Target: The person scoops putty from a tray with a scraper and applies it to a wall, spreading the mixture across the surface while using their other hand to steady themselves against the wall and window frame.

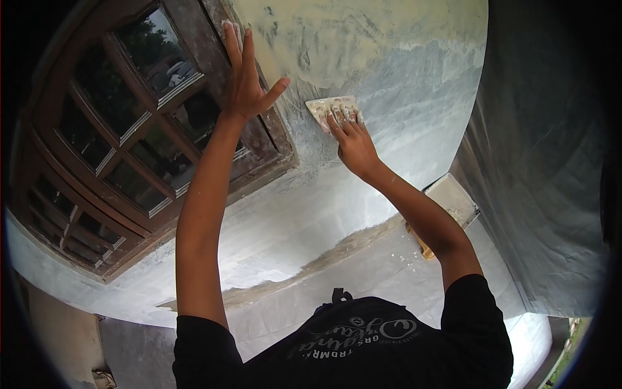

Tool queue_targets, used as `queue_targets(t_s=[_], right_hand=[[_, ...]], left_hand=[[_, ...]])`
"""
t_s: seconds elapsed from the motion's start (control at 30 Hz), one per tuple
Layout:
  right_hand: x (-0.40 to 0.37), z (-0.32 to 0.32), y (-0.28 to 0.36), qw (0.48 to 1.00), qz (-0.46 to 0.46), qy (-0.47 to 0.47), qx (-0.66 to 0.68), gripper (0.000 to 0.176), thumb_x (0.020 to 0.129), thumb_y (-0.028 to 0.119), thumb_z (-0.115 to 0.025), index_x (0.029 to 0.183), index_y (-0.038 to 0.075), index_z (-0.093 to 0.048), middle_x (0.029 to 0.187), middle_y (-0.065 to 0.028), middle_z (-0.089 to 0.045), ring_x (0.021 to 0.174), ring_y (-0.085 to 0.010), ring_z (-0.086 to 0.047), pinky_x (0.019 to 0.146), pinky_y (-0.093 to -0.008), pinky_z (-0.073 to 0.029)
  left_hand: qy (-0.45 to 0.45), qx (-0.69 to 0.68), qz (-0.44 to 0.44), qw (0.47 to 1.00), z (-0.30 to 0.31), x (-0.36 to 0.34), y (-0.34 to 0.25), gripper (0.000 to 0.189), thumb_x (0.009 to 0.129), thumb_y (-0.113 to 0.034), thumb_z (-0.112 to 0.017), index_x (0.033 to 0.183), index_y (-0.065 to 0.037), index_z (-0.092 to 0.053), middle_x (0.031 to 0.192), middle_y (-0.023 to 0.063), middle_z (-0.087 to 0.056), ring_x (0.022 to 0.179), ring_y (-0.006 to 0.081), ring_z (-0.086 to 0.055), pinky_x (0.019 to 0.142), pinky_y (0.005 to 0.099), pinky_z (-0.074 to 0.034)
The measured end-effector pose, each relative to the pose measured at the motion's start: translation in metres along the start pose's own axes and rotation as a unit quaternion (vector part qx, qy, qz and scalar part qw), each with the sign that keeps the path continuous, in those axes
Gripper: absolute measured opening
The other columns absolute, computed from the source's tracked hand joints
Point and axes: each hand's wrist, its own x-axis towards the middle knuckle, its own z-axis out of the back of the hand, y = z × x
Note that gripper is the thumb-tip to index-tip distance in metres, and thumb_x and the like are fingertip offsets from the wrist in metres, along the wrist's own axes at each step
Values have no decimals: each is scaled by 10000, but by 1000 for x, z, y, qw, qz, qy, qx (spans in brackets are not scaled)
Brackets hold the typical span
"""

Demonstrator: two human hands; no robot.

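Note:
My right hand [357,148] presses a flat, putty-smeared spreader [319,111] against the wall [414,84], fingers laid over its face. The wall carries grey-white filler, with a yellowish older coat higher up. My left hand [246,87] is raised to the edge of the dark wooden window frame [275,133], fingers stretched upward and thumb out to the side. Whitish smears show around its fingertips. Below the window's lower corner, a pale filler band runs along the wall.
A pale tray [453,198] with whitish residue lies beyond my right forearm, with a yellow-orange item [424,246] beside it. Grey plastic sheeting [538,194] hangs at the right. White crumbs dot the grey floor [389,275]. Glass panes [159,52] fill the window.

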Motion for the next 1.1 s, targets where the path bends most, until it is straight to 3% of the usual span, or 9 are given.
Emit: queue_targets(t_s=[0.1, 0.2, 0.37, 0.6, 0.7, 0.77, 0.8, 0.97, 1.1], right_hand=[[-3, 17, -2, 996, -38, 38, 77, 685, 720, -87, -578, 1386, 15, -455, 1084, -186, -614, 996, -354, -585, 929, -483, -444], [52, 39, -13, 991, -4, -103, 81, 695, 706, -96, -577, 1381, 29, -466, 895, -143, -567, 873, -335, -567, 854, -441, -461], [138, 30, -44, 979, 75, -177, -71, 598, 779, -18, -554, 1370, 39, -481, 1175, -176, -605, 1021, -331, -586, 954, -463, -430], [34, -11, -47, 993, 61, -5, -100, 527, 860, 45, -521, 1382, 2, -465, 1381, -213, -501, 1177, -337, -552, 1050, -535, -363], [-20, 3, -52, 994, 74, -7, -78, 560, 831, 9, -548, 1385, 3, -461, 1282, -215, -561, 1129, -353, -567, 1024, -534, -388], [-38, 17, -51, 985, -52, 147, 76, 624, 779, -45, -575, 1389, 7, -455, 1136, -212, -607, 1057, -371, -583, 994, -511, -421], [-39, 18, -52, 990, -50, 73, 105, 672, 739, -90, -575, 1392, 12, -452, 982, -195, -607, 948, -378, -588, 927, -485, -454], [60, 56, -39, 987, -23, -106, 119, 663, 730, -109, -557, 1376, -11, -444, 886, -182, -569, 858, -378, -567, 792, -468, -465], [129, 42, -30, 989, -33, -126, 72, 622, 761, -65, -552, 1371, -22, -438, 1102, -228, -590, 978, -381, -579, 869, -459, -453]], left_hand=[[3, 13, 1, 1000, 0, 2, -1, 1028, 868, -492, -654, 1540, -42, -20, 1558, 285, 135, 1457, 455, -31, 1142, 553, -161], [-1, 20, 4, 1000, -4, 3, -2, 1048, 845, -506, -669, 1532, -18, -46, 1545, 319, 120, 1449, 482, -7, 1138, 563, -161], [-14, 7, 12, 1000, -5, 3, -9, 1049, 834, -522, -670, 1530, -15, -69, 1536, 348, 107, 1441, 508, 14, 1129, 585, -160], [-1, 30, 44, 999, -12, -15, -17, 1050, 838, -563, -647, 1537, -40, -64, 1546, 328, 104, 1447, 495, 14, 1128, 594, -156], [9, 42, 55, 998, -18, -15, -26, 1050, 840, -581, -632, 1538, -41, -63, 1549, 323, 104, 1450, 489, 13, 1127, 594, -163], [15, 58, 55, 997, -20, -12, -34, 1049, 841, -589, -624, 1538, -41, -63, 1550, 321, 103, 1451, 487, 13, 1127, 592, -169], [13, 41, 61, 997, -23, -11, -38, 1051, 840, -595, -621, 1538, -42, -63, 1549, 325, 99, 1451, 488, 14, 1126, 590, -175], [8, 50, 73, 996, -26, -7, -46, 1047, 843, -596, -617, 1537, -42, -63, 1541, 343, 94, 1447, 498, 13, 1122, 591, -189], [-12, 30, 64, 997, -15, -1, -55, 1052, 852, -573, -622, 1540, -50, -23, 1547, 322, 123, 1453, 476, 30, 1136, 574, -147]])
